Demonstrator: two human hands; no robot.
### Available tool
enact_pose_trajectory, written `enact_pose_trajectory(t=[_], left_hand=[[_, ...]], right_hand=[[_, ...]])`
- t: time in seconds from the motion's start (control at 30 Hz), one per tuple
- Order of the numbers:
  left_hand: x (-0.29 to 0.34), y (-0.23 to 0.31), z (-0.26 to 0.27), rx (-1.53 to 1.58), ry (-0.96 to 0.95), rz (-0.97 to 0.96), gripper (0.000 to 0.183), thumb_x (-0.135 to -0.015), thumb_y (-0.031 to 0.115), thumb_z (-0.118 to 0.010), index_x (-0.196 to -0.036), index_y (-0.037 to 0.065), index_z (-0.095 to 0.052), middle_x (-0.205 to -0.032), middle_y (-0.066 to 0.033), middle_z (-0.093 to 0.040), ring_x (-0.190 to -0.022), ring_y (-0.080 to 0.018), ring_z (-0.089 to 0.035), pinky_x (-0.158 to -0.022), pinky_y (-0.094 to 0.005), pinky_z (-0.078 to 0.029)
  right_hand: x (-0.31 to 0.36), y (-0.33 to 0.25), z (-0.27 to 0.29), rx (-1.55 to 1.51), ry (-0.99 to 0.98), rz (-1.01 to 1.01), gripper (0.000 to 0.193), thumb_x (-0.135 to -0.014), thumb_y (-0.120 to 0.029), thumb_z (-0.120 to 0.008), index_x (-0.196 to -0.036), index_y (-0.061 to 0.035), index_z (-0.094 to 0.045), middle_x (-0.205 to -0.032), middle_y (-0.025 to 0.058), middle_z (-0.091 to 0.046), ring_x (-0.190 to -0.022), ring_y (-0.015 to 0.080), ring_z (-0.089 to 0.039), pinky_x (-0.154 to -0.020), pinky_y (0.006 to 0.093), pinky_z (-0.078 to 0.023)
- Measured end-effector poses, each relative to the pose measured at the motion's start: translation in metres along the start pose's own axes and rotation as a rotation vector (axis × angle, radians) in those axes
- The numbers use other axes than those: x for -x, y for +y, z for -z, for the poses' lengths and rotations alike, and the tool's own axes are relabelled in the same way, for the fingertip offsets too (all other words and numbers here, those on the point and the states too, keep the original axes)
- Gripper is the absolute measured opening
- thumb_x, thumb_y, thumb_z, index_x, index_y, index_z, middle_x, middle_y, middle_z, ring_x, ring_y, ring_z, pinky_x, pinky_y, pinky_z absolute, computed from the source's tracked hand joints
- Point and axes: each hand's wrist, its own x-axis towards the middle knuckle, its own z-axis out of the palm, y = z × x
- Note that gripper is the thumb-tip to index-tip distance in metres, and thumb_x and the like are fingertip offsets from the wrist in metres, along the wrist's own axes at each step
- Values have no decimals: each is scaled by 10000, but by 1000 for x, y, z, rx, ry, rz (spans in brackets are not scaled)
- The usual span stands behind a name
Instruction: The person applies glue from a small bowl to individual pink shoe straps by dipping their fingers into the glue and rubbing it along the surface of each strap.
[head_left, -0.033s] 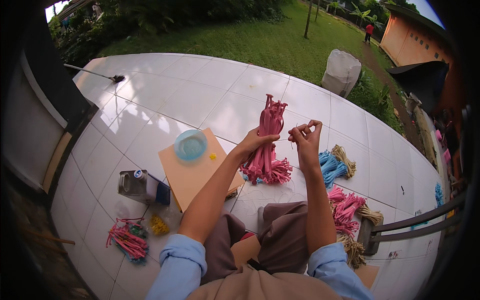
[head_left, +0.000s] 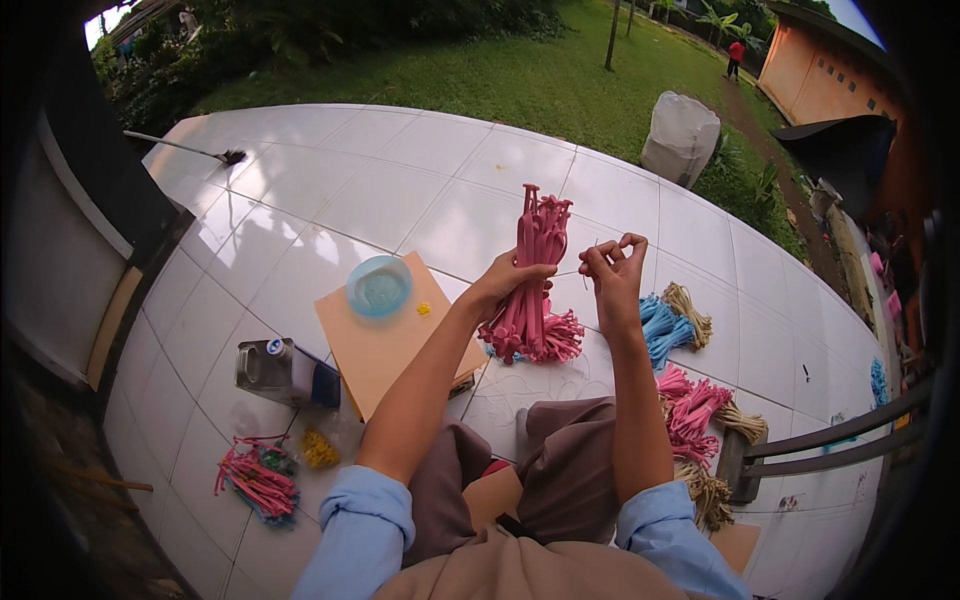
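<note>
My left hand is wrapped round an upright bundle of pink rubbery strips with knobbed ends. A thin thread runs from this bundle to my right hand, whose thumb and forefinger are pinched on it. More pink strips rest just below the held bundle. On the floor right of my right forearm lie blue bundles and beige bundles. Nearer to me are further pink bundles and more beige ones.
Left of my left arm, a tan board carries a light blue bowl and small yellow pieces. Beside it stand a metal can, a bag of yellow pieces and a loose pink pile. A dark curved rail is at right.
</note>
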Motion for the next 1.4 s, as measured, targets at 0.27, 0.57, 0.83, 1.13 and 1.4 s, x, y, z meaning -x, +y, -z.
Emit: enact_pose_trajectory(t=[0.27, 0.57, 0.83, 1.13, 1.4], left_hand=[[-38, -66, 49, 473, 44, 250, 381, -788, 325, -676, -1023, 64, -527, -808, -69, -601, -667, -183, -629, -584, -333, -565], [-68, -90, 45, 220, 288, 154, 259, -792, 139, -658, -986, 39, -519, -812, -64, -595, -698, -177, -628, -609, -346, -571], [-54, -52, -6, 320, 31, 47, 445, -955, 415, -392, -1243, 77, -424, -1117, -111, -563, -1022, -221, -580, -834, -393, -511], [-40, -45, 14, 252, -16, 100, 452, -960, 341, -409, -1323, 81, -336, -1234, -93, -516, -1019, -190, -573, -858, -408, -502], [-55, -113, 31, -96, 185, 277, 277, -885, 189, -553, -1105, 48, -462, -938, -64, -588, -774, -168, -641, -648, -369, -567]], right_hand=[[-7, -34, 64, -77, 326, 296, 305, -870, 50, -522, -980, -108, -286, -814, 70, -502, -737, 119, -494, -636, 242, -400], [-23, 10, 105, 769, 303, 49, 287, -856, 37, -459, -1079, -46, -298, -892, 137, -560, -692, 181, -579, -581, 291, -455], [-6, 56, 53, 632, -199, -340, 777, -898, -316, -561, -1396, -101, -4, -1274, 267, -460, -1052, 301, -558, -893, 340, -436], [-3, 71, 43, 669, -80, -278, 851, -810, -158, -683, -1379, -98, -52, -1148, 195, -561, -988, 226, -599, -852, 321, -480], [-15, 134, 75, 977, -261, -312, 816, -843, -193, -610, -1379, -74, -7, -999, 363, -569, -934, 457, -593, -839, 441, -461]])
